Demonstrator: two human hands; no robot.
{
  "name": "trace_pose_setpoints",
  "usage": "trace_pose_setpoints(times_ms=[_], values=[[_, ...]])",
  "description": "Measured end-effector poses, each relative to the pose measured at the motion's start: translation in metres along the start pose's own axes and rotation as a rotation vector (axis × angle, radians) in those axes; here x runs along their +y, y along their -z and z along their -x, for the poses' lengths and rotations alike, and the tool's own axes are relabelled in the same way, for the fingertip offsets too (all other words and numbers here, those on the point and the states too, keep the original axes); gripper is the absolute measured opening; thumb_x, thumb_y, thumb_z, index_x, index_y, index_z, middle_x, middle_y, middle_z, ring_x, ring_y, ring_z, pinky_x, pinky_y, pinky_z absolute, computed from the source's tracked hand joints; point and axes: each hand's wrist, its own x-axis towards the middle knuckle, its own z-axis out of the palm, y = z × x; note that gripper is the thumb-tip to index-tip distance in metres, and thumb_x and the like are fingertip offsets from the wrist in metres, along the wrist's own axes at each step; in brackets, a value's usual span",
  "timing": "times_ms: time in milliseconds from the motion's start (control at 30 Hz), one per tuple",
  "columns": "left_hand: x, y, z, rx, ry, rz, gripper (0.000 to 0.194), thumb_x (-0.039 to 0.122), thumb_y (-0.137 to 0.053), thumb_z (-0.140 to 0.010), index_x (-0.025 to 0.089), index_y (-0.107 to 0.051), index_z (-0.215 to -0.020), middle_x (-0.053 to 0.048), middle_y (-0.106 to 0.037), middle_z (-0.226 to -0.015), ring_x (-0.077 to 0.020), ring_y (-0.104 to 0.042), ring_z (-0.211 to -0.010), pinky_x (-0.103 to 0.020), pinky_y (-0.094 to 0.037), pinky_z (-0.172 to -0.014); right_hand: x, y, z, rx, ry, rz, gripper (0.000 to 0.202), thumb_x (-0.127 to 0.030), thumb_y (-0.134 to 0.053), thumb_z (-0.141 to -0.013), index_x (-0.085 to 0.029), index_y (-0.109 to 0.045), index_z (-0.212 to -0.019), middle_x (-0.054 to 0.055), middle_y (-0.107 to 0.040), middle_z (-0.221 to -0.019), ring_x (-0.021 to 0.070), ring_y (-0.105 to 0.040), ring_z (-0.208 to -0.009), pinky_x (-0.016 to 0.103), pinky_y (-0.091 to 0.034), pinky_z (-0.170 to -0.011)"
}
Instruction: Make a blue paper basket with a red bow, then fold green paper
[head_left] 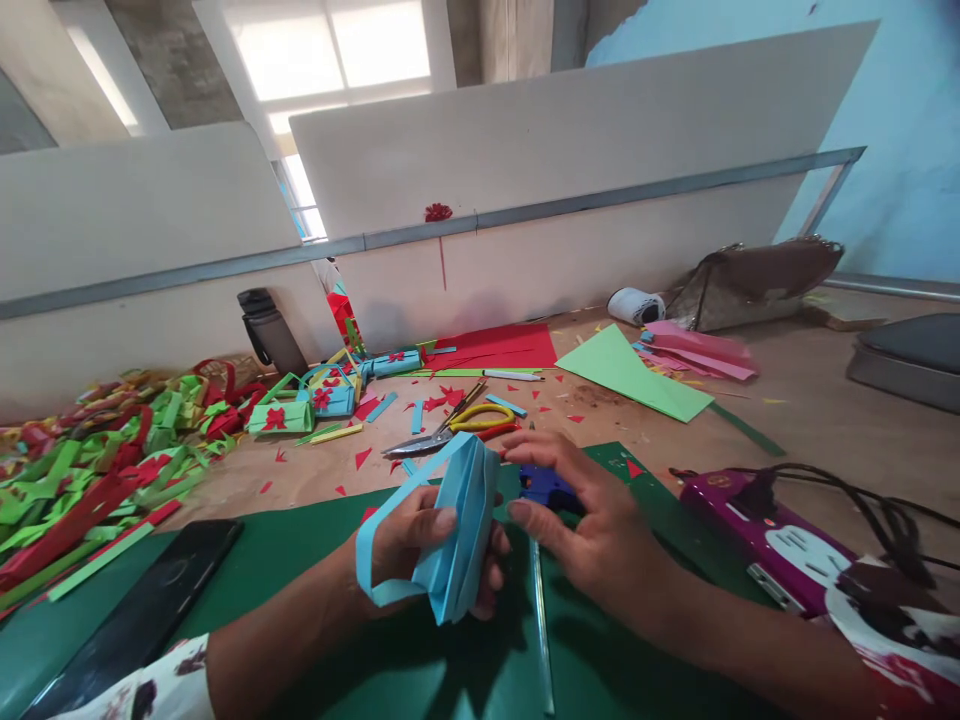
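A small light-blue folded paper bag (pixel 459 530) is gripped in my left hand (pixel 420 535), upright, with its narrow pleated side facing me. Its paper strap handle (pixel 365 550) loops out around my left wrist. Just right of the bag, my right hand (pixel 600 515) is open, fingers and thumb apart, holding nothing that I can see. Partly hidden behind that hand lies a blue glue gun (pixel 547 488) on the green cutting mat (pixel 315 610). A clear glue stick (pixel 540 620) extends from it towards me.
Scissors (pixel 427 440) and yellow-handled pliers (pixel 480 415) lie beyond the bag among paper scraps. Finished paper bags (pixel 281 415) and a heap of strips (pixel 82 490) fill the left. A phone (pixel 150 610) rests nearer. On the right are a purple power strip (pixel 765 540) and green paper (pixel 637 375).
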Motion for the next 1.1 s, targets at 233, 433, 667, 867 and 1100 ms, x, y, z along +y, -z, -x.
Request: trace_pose_setpoints(times_ms=[233,433,667,867,1100], values=[[-0.01,0.011,-0.003,-0.007,0.007,-0.002,0.059,0.061,-0.06,-0.076,0.006,-0.063,-0.099,-0.013,-0.067,-0.082,-0.0217,-0.066,-0.071,-0.033,-0.054,-0.065,0.003,-0.003,0.001,-0.034,0.342,0.233,0.026,-0.018,-0.056,-0.086,-0.02,-0.051,-0.111,0.012,-0.058,-0.113,0.0237,-0.055,-0.109,0.044,-0.047,-0.093],[-0.012,0.016,-0.005,0.026,0.085,0.022,0.081,0.075,-0.035,-0.08,0.003,-0.066,-0.094,-0.012,-0.065,-0.072,-0.0183,-0.064,-0.06,-0.026,-0.051,-0.057,0.005,-0.004,-0.002,-0.025,0.326,0.265,0.027,-0.018,-0.054,-0.086,-0.021,-0.052,-0.113,0.011,-0.059,-0.114,0.0245,-0.054,-0.111,0.046,-0.044,-0.097],[-0.013,0.018,-0.006,0.009,0.128,0.05,0.082,0.074,-0.028,-0.083,0.003,-0.067,-0.094,-0.014,-0.065,-0.079,-0.0195,-0.063,-0.065,-0.025,-0.051,-0.05,0.007,-0.005,-0.004,-0.094,0.348,0.297,0.028,-0.018,-0.054,-0.087,-0.02,-0.05,-0.115,0.011,-0.059,-0.114,0.0241,-0.053,-0.111,0.046,-0.045,-0.095],[-0.012,0.024,-0.005,-0.065,0.173,0.12,0.078,0.07,-0.03,-0.084,0.002,-0.064,-0.103,-0.016,-0.064,-0.091,-0.0223,-0.065,-0.072,-0.023,-0.053,-0.043,0.009,-0.002,-0.008,-0.09,0.275,0.286,0.013,-0.016,-0.056,-0.086,-0.021,-0.057,-0.099,0.01,-0.06,-0.11,0.0229,-0.055,-0.109,0.044,-0.047,-0.093],[-0.011,0.023,-0.002,-0.107,0.155,0.13,0.077,0.073,-0.033,-0.082,0.008,-0.058,-0.116,-0.017,-0.062,-0.107,-0.0249,-0.066,-0.081,-0.029,-0.057,-0.053,0.006,-0.003,-0.007,-0.109,0.221,0.257,0.016,-0.012,-0.051,-0.087,-0.022,-0.062,-0.091,0.009,-0.057,-0.112,0.023,-0.053,-0.111,0.044,-0.048,-0.093]])
